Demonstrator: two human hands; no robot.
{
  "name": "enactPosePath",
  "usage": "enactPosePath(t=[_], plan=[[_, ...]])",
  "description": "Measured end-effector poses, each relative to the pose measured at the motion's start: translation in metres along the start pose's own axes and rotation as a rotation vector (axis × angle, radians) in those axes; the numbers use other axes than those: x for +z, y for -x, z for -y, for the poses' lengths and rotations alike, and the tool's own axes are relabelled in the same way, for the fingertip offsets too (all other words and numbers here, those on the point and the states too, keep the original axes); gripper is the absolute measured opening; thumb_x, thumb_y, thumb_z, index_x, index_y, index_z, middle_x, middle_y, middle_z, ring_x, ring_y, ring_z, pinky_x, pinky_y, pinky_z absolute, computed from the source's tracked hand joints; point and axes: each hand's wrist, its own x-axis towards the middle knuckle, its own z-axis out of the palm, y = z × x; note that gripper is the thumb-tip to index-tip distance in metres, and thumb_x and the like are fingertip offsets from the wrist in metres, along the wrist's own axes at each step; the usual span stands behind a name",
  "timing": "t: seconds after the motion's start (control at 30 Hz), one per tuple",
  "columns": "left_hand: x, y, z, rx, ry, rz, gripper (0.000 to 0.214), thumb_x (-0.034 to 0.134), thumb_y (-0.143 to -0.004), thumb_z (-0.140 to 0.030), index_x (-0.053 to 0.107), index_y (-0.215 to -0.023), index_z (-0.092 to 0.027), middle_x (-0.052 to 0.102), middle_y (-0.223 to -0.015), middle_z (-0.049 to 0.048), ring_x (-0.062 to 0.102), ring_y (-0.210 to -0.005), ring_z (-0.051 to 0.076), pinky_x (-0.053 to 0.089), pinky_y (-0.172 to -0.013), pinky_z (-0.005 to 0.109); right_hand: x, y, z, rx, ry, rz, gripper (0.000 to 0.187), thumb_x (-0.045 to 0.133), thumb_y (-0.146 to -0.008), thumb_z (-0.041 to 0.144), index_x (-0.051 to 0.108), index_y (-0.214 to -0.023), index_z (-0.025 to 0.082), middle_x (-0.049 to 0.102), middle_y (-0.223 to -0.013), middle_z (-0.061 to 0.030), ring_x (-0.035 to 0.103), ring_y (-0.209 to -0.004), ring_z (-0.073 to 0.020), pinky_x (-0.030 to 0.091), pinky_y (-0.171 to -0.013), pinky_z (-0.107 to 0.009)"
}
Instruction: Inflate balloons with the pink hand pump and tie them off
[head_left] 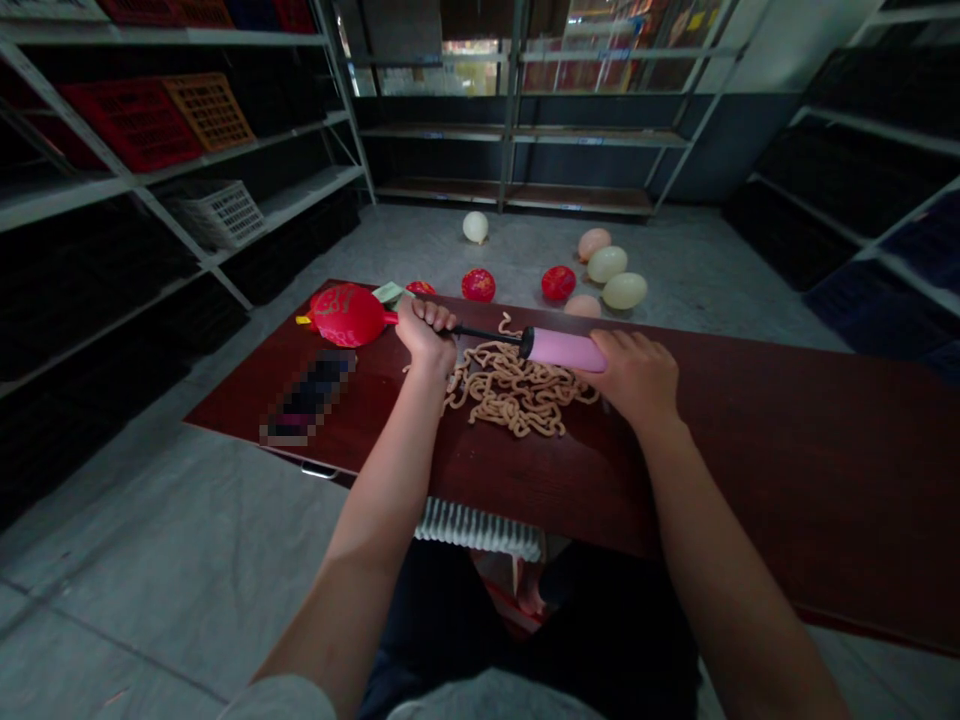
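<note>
My left hand (424, 332) is closed around the end of a black rod and the neck of a red balloon (348, 315). The balloon is partly inflated, carries gold printing, and lies to the left of that hand with a yellow tip at its far side. The black rod runs right into the pink barrel of a hand balloon pump (564, 348). Wrapped round the barrel's right end is my right hand (636, 378). Part of the rod shows between the hands. Beneath the pump lies a tangled heap of beige, uninflated long balloons (517, 395).
A blurred-out phone-like object (311, 395) lies on the dark red table (600, 480), left of my arms. Small green-white paper (391, 293) sits behind my left hand. Several red, white and pinkish balloons (478, 285) rest beyond the table. Shelves with crates (214, 110) stand around.
</note>
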Motion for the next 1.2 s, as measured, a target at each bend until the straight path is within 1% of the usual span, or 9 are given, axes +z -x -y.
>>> enactPosePath(t=[0.1, 0.17, 0.3, 0.43, 0.53, 0.63, 0.77, 1.03, 1.2], plan=[[0.001, -0.002, -0.010, 0.043, 0.007, 0.026, 0.044, 0.039, -0.098, -0.023, 0.025, -0.057, -0.020, 0.020, -0.046, -0.0076, 0.021, -0.034, 0.006, 0.019, -0.040, 0.023, 0.001, 0.000, -0.010, 0.029, -0.019, -0.022, 0.040, 0.057, -0.087, 0.046, 0.063, -0.116, 0.019, 0.069, -0.105, -0.0128, 0.057, -0.096, -0.0290, 0.035, -0.081, -0.038], [0.002, 0.001, -0.012, 0.055, 0.001, 0.037, 0.044, 0.038, -0.099, -0.024, 0.025, -0.057, -0.020, 0.020, -0.046, -0.0074, 0.020, -0.034, 0.006, 0.020, -0.040, 0.023, 0.004, 0.001, -0.015, 0.052, -0.061, -0.025, 0.039, 0.055, -0.088, 0.045, 0.063, -0.115, 0.019, 0.069, -0.105, -0.0126, 0.057, -0.098, -0.0287, 0.036, -0.083, -0.037], [0.007, 0.012, -0.002, 0.038, -0.043, 0.016, 0.046, 0.038, -0.100, -0.025, 0.023, -0.057, -0.020, 0.020, -0.046, -0.0072, 0.021, -0.035, 0.006, 0.022, -0.041, 0.023, 0.013, 0.005, -0.021, 0.106, -0.162, 0.024, 0.040, 0.053, -0.089, 0.048, 0.064, -0.114, 0.019, 0.067, -0.107, -0.0116, 0.057, -0.097, -0.0278, 0.040, -0.076, -0.035], [0.008, 0.020, 0.011, 0.062, -0.069, 0.014, 0.046, 0.037, -0.100, -0.023, 0.024, -0.056, -0.019, 0.020, -0.047, -0.0068, 0.021, -0.036, 0.006, 0.021, -0.042, 0.023, 0.017, 0.008, -0.025, 0.118, -0.196, 0.074, 0.041, 0.058, -0.085, 0.049, 0.063, -0.113, 0.020, 0.067, -0.104, -0.0114, 0.057, -0.096, -0.0285, 0.041, -0.072, -0.035], [0.006, 0.021, 0.013, 0.079, -0.098, 0.039, 0.049, 0.043, -0.099, -0.028, 0.023, -0.055, -0.020, 0.020, -0.047, -0.0068, 0.021, -0.036, 0.006, 0.022, -0.042, 0.024, 0.016, 0.007, -0.024, 0.109, -0.184, 0.080, 0.038, 0.058, -0.086, 0.047, 0.063, -0.112, 0.020, 0.067, -0.101, -0.0117, 0.056, -0.096, -0.0287, 0.040, -0.072, -0.035], [0.004, 0.020, 0.014, 0.065, -0.109, 0.046, 0.050, 0.046, -0.098, -0.029, 0.022, -0.055, -0.020, 0.019, -0.047, -0.0069, 0.021, -0.036, 0.006, 0.022, -0.042, 0.024, 0.010, 0.004, -0.018, 0.085, -0.158, 0.086, 0.035, 0.056, -0.087, 0.047, 0.063, -0.109, 0.020, 0.067, -0.098, -0.0114, 0.056, -0.094, -0.0277, 0.039, -0.071, -0.034], [0.004, 0.025, 0.019, 0.023, -0.087, 0.036, 0.048, 0.041, -0.099, -0.026, 0.023, -0.056, -0.020, 0.019, -0.047, -0.0065, 0.020, -0.037, 0.007, 0.022, -0.042, 0.024, 0.003, 0.003, -0.004, 0.049, -0.118, 0.113, 0.035, 0.060, -0.085, 0.049, 0.063, -0.104, 0.020, 0.068, -0.096, -0.0108, 0.058, -0.091, -0.0268, 0.037, -0.068, -0.033], [0.008, 0.038, 0.034, -0.124, -0.125, 0.020, 0.049, 0.040, -0.101, -0.028, 0.021, -0.057, -0.020, 0.018, -0.048, -0.0066, 0.020, -0.038, 0.007, 0.023, -0.042, 0.025, -0.017, 0.001, 0.037, 0.031, -0.163, 0.158, 0.040, 0.060, -0.083, 0.054, 0.063, -0.103, 0.020, 0.072, -0.095, -0.0105, 0.063, -0.081, -0.0244, 0.032, -0.060, -0.031], [0.007, 0.036, 0.036, -0.190, -0.079, 0.042, 0.047, 0.035, -0.101, -0.023, 0.022, -0.056, -0.020, 0.020, -0.047, -0.0056, 0.020, -0.038, 0.008, 0.022, -0.041, 0.026, -0.016, -0.001, 0.046, 0.050, -0.174, 0.147, 0.043, 0.061, -0.080, 0.056, 0.064, -0.101, 0.019, 0.073, -0.091, -0.0106, 0.064, -0.075, -0.0230, 0.028, -0.058, -0.029]])
